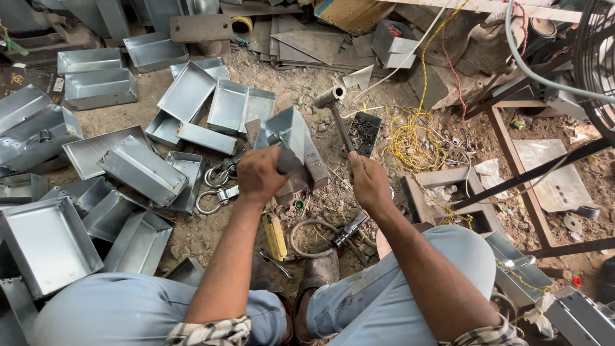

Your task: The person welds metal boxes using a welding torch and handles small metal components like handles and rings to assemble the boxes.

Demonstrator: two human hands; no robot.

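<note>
The person is sitting low over a dirt floor (pixel 307 83); the left hand (pixel 259 174) is clenched around a folded grey sheet-metal box (pixel 296 142), propping it tilted on edge in front of the knees; the right hand (pixel 368 181) is gripping the handle of a hammer (pixel 336 112), whose steel head is pointing up and away, just beside the box. Finished metal trays (pixel 141 170) are lying scattered to the left; a small tray of fasteners (pixel 363 133) and tangled yellow cord (pixel 410 138) are sitting near the hammer.
</note>
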